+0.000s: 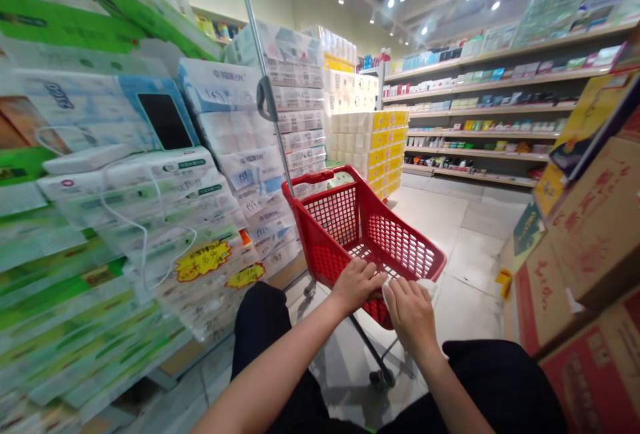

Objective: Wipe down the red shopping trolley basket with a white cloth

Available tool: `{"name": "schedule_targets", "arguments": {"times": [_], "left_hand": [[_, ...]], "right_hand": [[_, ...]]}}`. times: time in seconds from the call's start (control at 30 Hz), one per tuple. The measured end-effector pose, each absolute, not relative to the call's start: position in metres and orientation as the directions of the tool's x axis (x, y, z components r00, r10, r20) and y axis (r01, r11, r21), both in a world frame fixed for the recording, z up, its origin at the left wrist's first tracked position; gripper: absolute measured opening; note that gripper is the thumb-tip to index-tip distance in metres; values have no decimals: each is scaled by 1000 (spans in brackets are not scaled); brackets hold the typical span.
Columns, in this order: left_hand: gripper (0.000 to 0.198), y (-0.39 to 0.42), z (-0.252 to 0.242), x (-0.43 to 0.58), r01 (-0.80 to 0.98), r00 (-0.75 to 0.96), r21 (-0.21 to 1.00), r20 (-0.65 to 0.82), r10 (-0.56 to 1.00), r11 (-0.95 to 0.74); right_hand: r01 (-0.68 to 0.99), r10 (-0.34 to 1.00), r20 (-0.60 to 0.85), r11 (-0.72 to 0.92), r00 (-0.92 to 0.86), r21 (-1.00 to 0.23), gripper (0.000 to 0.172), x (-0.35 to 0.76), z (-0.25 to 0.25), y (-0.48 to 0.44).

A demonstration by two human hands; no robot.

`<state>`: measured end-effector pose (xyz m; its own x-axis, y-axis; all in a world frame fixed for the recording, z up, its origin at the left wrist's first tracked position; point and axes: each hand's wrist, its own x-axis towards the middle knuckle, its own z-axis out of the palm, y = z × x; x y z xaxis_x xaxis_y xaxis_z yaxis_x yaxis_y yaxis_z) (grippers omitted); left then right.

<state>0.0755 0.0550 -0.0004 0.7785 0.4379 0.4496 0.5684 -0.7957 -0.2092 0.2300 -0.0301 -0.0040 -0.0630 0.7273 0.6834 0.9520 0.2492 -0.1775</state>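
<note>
A red plastic shopping cart [323, 254] with a lattice basket stands in front of me on a wheeled metal frame, and a tall metal pole rises from its far left corner. My left hand [356, 285] is closed over the near rim of the basket, fingers curled inward. Close beside it, my right hand [411, 314] is closed on a white cloth or wipe [429, 287] pressed against the same rim. Most of the cloth is hidden under the fingers, so its exact kind does not show. I see nothing inside the basket.
Stacked tissue packs [260, 154] line the left, with a phone [165, 121] and a white cabled device [90, 157] on them. Cardboard boxes [595, 221] crowd the right. Yellow-and-white packs [387, 147] and stocked shelves [480, 111] stand beyond the tiled floor [450, 214].
</note>
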Motion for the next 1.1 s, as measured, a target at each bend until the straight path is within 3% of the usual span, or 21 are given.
{"name": "schedule_targets", "arguments": {"times": [0.17, 0.3, 0.4, 0.57, 0.8, 1.1], "left_hand": [[52, 39, 5, 86, 564, 776, -168, 444, 449, -808], [56, 46, 21, 72, 465, 831, -172, 421, 362, -868], [50, 69, 35, 48, 579, 750, -174, 498, 436, -797], [26, 94, 41, 30, 760, 620, -203, 510, 596, -617], [23, 75, 30, 51, 823, 545, -234, 579, 606, -517], [25, 58, 29, 51, 841, 510, -209, 612, 604, -498]], "right_hand": [[933, 714, 689, 323, -127, -162, 30, 259, -15, -28], [897, 700, 698, 395, -154, -199, 28, 298, -25, -20], [891, 672, 736, 380, -82, -248, 29, 322, -29, -12], [921, 686, 726, 245, 56, -303, 34, 340, -30, 5], [972, 702, 681, -71, 208, -224, 38, 301, -24, 10], [977, 697, 717, 164, -17, -137, 34, 218, -5, 16]]}}
